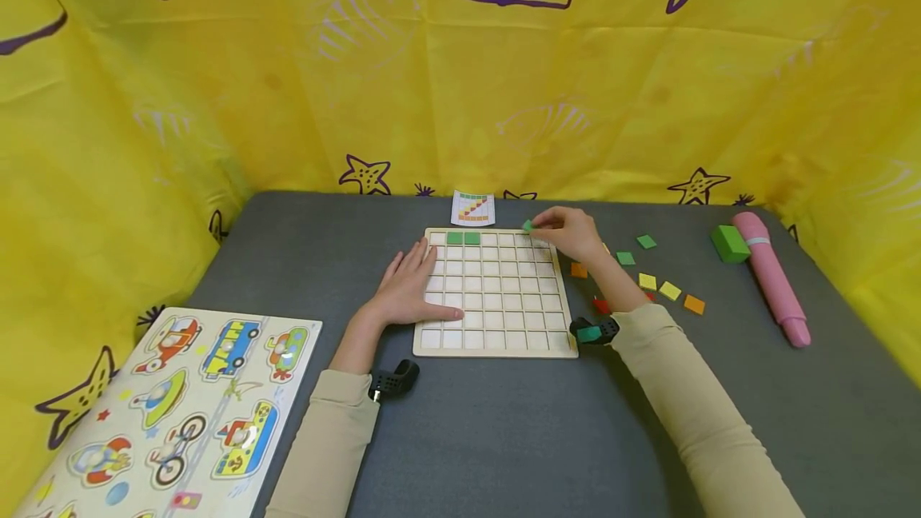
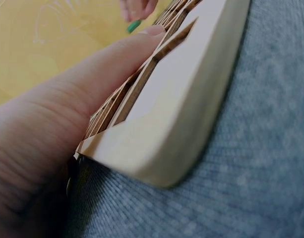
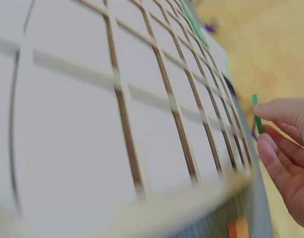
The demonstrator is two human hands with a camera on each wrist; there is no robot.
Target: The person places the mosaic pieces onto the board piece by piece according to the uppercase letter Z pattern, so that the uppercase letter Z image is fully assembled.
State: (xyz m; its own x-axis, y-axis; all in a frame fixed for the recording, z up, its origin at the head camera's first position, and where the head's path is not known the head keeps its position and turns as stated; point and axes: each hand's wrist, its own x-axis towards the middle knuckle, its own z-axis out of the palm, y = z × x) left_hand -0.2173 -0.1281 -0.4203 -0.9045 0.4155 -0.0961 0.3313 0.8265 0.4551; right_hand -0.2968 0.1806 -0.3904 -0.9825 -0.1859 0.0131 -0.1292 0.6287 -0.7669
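Observation:
A wooden grid board [image 1: 496, 353] with white square cells lies on the dark table. Two green tiles [image 1: 464, 238] sit side by side in its top row, near the left. My left hand [image 1: 408, 288] rests on the board's left edge, fingers spread and thumb reaching over the cells. Above the top row toward the right, my right hand [image 1: 572, 232] pinches a green square tile [image 3: 258, 114] between thumb and fingers, held on edge clear of the board. Behind the board lies a small pattern card [image 1: 472, 209] with green, red, yellow and orange squares.
Loose green, yellow, orange and red tiles [image 1: 670, 290] lie right of the board, some behind the right forearm. Farther right are a green block [image 1: 730, 245] and a pink cylindrical object [image 1: 773, 282]. A picture puzzle board [image 1: 201, 398] lies at the left. Yellow cloth [image 1: 460, 102] surrounds the table.

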